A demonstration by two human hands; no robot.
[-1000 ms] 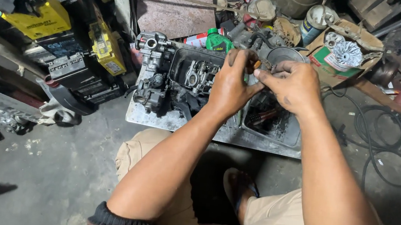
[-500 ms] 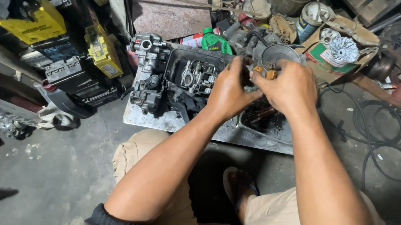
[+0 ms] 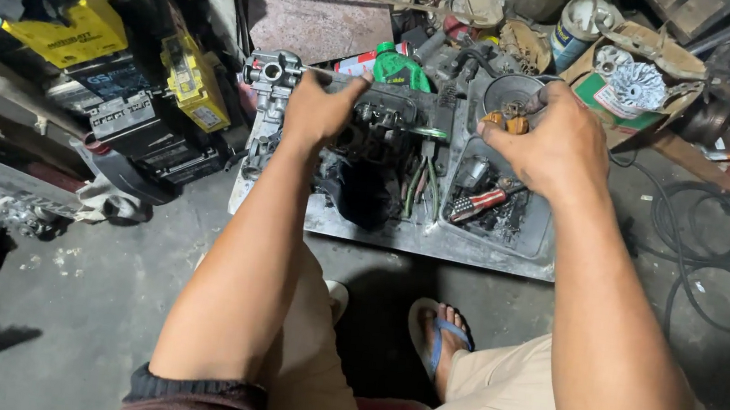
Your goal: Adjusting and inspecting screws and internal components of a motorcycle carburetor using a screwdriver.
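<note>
- two hands at work above centre of the frame: my left hand (image 3: 321, 108) has its grip closed on the top of the greasy engine block (image 3: 371, 155), which sits on a metal tray (image 3: 434, 240) on the floor.
- my right hand (image 3: 555, 144), right of centre, pinches a small orange part (image 3: 508, 119) over the tray's right compartment.
- pliers (image 3: 423, 180) lie between my hands.
- a yellow case (image 3: 68, 34) sits upper left.

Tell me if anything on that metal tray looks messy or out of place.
Yes: the right compartment of the metal tray holds dark, oily grime, with a red-handled tool lying in it. The left hand rests on the engine part; the right hand holds small brownish pieces.
</note>
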